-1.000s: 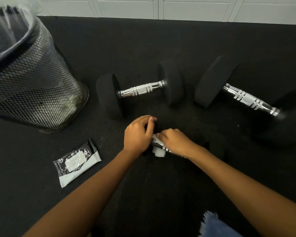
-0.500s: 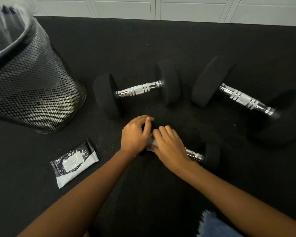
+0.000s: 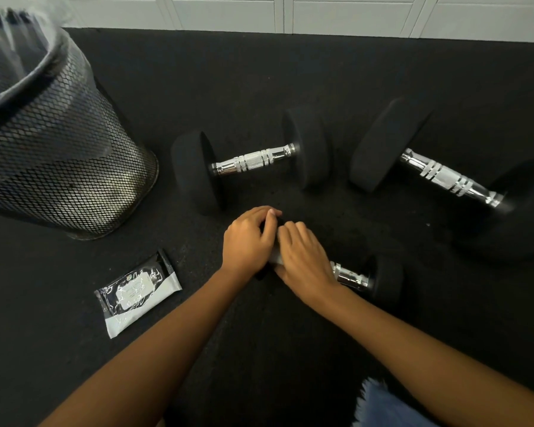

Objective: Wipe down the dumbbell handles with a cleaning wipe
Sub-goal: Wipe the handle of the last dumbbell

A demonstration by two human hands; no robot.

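Chrome-handled small dumbbell, left hand gripping its end, right hand wrapping handle, mesh bin, wipes pack

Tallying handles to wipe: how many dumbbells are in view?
3: middle dumbbell near the mesh bin, right dumbbell far right, small dumbbell nearest, under left hand and right hand. No others show.

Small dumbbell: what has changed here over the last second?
The right hand, gripping the wipe around the handle, slid left along it toward the left hand, baring the chrome at the right end. The left hand kept holding the small dumbbell by its left end. The middle dumbbell, right dumbbell, wipe pack and bin did not move.
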